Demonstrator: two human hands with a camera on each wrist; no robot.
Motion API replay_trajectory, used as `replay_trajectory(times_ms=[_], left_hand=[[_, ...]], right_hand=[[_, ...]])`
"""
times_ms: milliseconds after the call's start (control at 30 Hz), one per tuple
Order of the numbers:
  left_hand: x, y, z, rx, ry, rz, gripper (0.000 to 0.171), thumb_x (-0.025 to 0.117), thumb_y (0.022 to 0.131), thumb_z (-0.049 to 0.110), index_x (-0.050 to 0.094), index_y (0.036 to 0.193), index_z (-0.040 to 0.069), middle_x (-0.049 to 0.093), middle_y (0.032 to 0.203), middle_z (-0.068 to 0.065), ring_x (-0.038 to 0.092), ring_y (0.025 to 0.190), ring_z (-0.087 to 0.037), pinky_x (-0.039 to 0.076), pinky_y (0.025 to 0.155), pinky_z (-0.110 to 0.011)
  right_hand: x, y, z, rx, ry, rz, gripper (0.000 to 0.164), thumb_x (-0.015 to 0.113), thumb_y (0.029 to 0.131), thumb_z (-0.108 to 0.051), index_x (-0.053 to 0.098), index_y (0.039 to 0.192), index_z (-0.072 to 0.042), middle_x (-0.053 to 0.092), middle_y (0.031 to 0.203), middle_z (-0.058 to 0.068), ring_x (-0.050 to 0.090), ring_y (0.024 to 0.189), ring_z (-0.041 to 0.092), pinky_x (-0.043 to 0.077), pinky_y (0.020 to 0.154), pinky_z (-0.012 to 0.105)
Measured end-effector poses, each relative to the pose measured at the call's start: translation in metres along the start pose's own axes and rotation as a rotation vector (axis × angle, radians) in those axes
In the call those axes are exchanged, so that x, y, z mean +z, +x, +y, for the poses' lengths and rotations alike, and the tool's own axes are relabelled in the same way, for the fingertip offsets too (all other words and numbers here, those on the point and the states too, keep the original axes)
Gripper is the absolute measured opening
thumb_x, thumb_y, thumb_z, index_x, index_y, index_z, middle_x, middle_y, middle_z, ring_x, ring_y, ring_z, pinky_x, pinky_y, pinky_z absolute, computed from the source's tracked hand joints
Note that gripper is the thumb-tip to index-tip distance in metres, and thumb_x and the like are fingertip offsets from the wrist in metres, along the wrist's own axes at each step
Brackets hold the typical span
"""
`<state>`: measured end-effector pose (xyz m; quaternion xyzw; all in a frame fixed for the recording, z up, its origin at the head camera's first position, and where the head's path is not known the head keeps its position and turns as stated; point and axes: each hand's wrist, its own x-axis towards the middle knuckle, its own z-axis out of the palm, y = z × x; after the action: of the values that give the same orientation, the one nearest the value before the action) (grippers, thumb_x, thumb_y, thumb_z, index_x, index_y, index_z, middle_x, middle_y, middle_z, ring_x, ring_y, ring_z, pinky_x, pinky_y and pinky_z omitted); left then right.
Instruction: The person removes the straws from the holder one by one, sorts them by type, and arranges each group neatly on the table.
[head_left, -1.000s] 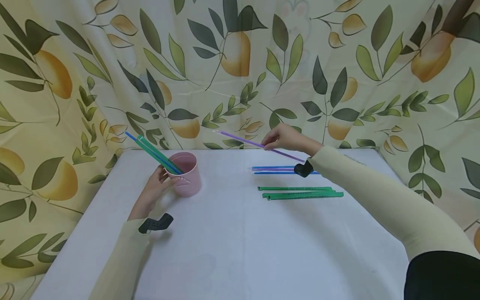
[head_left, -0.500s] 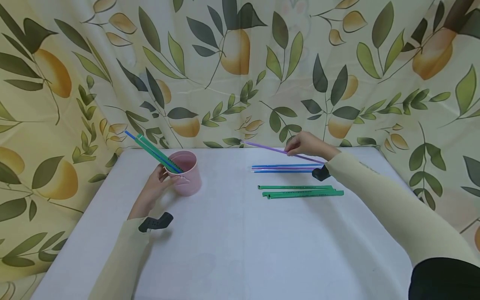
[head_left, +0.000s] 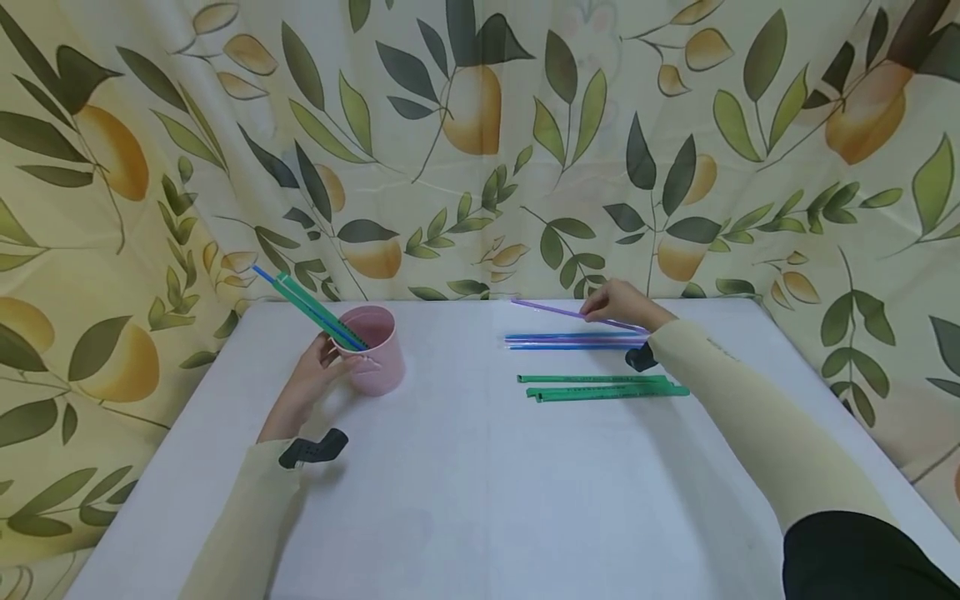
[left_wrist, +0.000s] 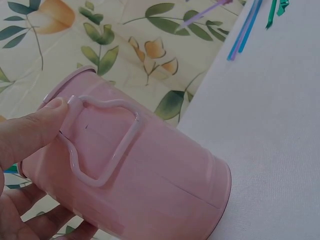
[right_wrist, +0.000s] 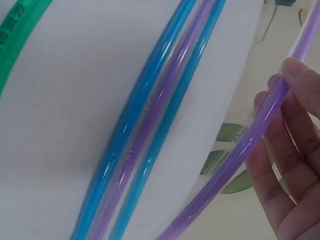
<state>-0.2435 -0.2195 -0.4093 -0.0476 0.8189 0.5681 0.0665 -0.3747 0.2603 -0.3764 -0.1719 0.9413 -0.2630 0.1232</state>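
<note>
My left hand (head_left: 303, 387) holds a pink pail (head_left: 382, 367) that stands at the left of the white table, its thumb on the side near the rim. A wire handle (left_wrist: 117, 162) lies against the pail's wall. Two green straws and a blue one (head_left: 264, 273) lean out of its mouth to the left. My right hand (head_left: 624, 305) pinches a purple bendy straw (right_wrist: 255, 125) between thumb and fingers, above the table's far edge. Just in front of it lie blue and purple straws (head_left: 555, 337), side by side.
Several green straws (head_left: 600, 390) with dark print lie nearer than the blue and purple row. A cloth (head_left: 465, 100) with leaves and fruit hangs behind the white table (head_left: 450, 500). Dark devices (head_left: 313, 448) are strapped at both wrists.
My right hand has moved right and then down, bringing the purple straw lower, close to the table's far edge. My left hand and the pail stay in place.
</note>
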Motion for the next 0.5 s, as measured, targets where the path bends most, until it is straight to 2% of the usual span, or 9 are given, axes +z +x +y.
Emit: replay_trajectory(times_ms=[233, 500], left_hand=[[0.001, 0.0, -0.002, 0.001, 0.008, 0.003, 0.085, 0.062, 0.09, 0.03, 0.005, 0.152, 0.013, 0.011, 0.158, -0.018, 0.014, 0.145, -0.035, 0.019, 0.118, -0.052], [0.001, 0.002, -0.002, -0.022, 0.022, 0.016, 0.085, 0.061, 0.091, 0.03, 0.003, 0.152, 0.014, 0.011, 0.158, -0.016, 0.014, 0.146, -0.034, 0.019, 0.117, -0.053]], right_hand=[[0.007, 0.009, 0.013, 0.044, -0.008, -0.01, 0.018, 0.066, 0.086, -0.007, 0.072, 0.102, -0.001, 0.07, 0.103, 0.016, 0.063, 0.091, 0.024, 0.054, 0.09, 0.043], [0.014, 0.023, 0.027, -0.024, -0.044, -0.004, 0.014, 0.067, 0.084, -0.005, 0.073, 0.096, -0.002, 0.071, 0.099, 0.017, 0.065, 0.089, 0.027, 0.054, 0.087, 0.043]])
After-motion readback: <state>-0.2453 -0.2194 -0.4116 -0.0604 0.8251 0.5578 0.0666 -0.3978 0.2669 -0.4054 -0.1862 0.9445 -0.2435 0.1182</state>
